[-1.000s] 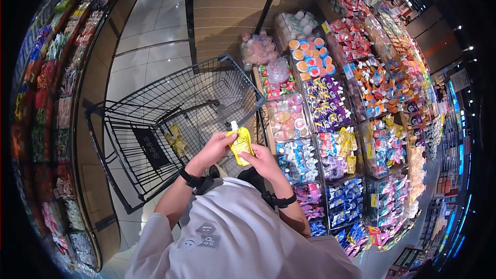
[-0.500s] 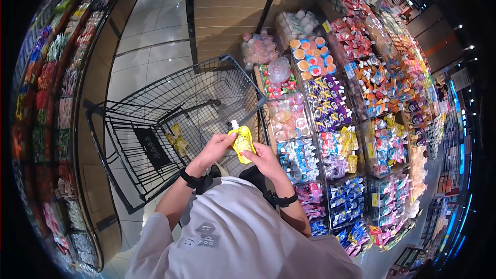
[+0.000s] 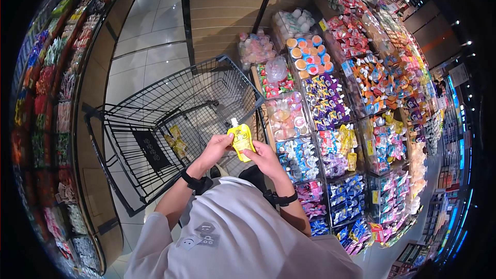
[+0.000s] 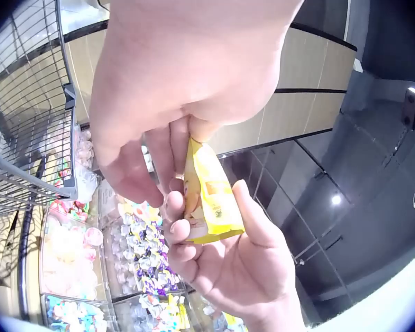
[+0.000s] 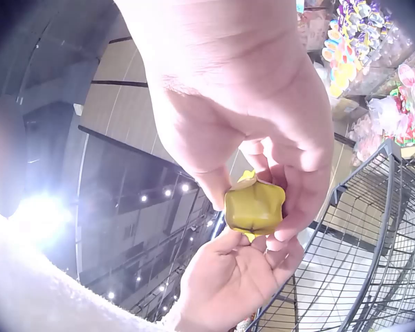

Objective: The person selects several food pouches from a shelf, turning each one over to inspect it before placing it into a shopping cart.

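Observation:
I hold a yellow drink pouch [image 3: 241, 140] with a white cap upright in front of my chest, with both hands on it. My left hand [image 3: 216, 148] pinches its left edge and my right hand [image 3: 262, 159] grips its lower right side. The left wrist view shows the yellow pouch [image 4: 209, 197] between the fingers [image 4: 167, 153] of my left hand and my right palm. Seen from the right wrist, the pouch's bottom [image 5: 254, 206] sits between my right thumb and fingers [image 5: 301, 200].
A black wire shopping cart [image 3: 170, 119] stands just ahead on the left, with a few yellow packs [image 3: 176, 142] inside. Display bins of coloured snack and jelly packs [image 3: 330, 108] fill the right. More shelves [image 3: 51, 72] line the left of the tiled aisle.
The pouch and both hands have stayed almost still; the view has shifted slightly.

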A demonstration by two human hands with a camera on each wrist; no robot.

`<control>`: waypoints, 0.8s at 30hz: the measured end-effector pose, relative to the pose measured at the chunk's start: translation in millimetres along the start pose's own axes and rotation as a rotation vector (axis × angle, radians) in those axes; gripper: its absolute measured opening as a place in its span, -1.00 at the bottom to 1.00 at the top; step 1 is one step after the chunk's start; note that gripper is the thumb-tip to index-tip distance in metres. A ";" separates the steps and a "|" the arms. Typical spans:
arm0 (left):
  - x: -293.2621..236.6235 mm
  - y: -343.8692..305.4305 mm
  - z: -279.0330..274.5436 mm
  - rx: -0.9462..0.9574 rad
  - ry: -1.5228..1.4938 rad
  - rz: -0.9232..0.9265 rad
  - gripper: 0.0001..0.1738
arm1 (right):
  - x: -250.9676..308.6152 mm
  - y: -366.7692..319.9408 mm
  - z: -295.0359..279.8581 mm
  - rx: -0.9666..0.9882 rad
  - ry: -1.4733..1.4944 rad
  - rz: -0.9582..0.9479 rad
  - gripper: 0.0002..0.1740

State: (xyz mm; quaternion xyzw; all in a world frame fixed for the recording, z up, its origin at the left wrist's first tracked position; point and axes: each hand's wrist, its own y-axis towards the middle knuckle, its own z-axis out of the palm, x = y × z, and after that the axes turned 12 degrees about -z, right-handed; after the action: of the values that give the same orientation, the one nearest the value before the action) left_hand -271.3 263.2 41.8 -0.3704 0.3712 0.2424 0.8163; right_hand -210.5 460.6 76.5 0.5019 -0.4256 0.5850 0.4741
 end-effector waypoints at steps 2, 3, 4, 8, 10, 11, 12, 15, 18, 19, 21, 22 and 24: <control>-4.4 -3.9 1.8 0.009 -0.031 0.006 -0.50 | 3.0 1.2 0.5 0.006 0.023 0.015 -0.68; -6.5 -6.0 3.0 0.016 -0.057 0.013 -0.50 | 4.6 1.9 0.9 0.011 0.046 0.030 -0.69; -7.5 -7.2 3.3 0.022 -0.083 0.021 -0.50 | 6.1 2.7 1.6 0.013 0.046 0.031 -0.69; 7.9 1.1 -5.2 0.022 -0.111 0.090 -0.49 | 2.8 5.1 2.6 0.041 0.060 0.020 -0.69; 8.6 2.0 -6.6 0.016 -0.064 0.125 -0.49 | 1.8 6.1 2.7 0.052 0.056 0.006 -0.69; 6.9 1.2 -6.0 0.016 -0.064 0.125 -0.49 | 3.2 6.5 3.3 0.047 0.057 0.006 -0.69; 4.9 -0.1 -5.4 0.038 -0.077 0.105 -0.51 | 4.0 6.9 3.8 0.041 0.058 0.007 -0.70; -9.0 -8.9 -0.3 0.057 0.014 0.050 -0.53 | 2.2 6.7 1.3 0.036 0.066 0.051 -0.69; 4.3 -2.2 -11.0 0.092 0.073 -0.013 -0.55 | -1.0 8.1 0.9 0.081 0.035 0.058 -0.67; 5.8 -2.0 -13.1 0.139 0.026 -0.039 -0.55 | -0.3 9.2 2.7 0.090 0.039 0.060 -0.67; 8.4 -2.8 -18.7 0.122 -0.068 -0.070 -0.55 | 2.4 10.3 6.4 0.087 0.025 0.106 -0.62; 7.6 -3.4 -22.9 0.099 -0.165 -0.088 -0.54 | -1.5 9.4 6.3 0.079 0.018 0.095 -0.57; 8.5 -2.6 -38.2 0.016 -0.292 -0.082 -0.53 | -3.7 7.3 1.1 0.066 0.016 0.093 -0.55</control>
State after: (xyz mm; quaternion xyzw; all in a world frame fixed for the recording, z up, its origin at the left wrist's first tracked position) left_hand -280.6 232.6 19.0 -0.3395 0.2350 0.2573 0.8737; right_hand -217.2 457.7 72.8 0.4922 -0.4251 0.6240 0.4331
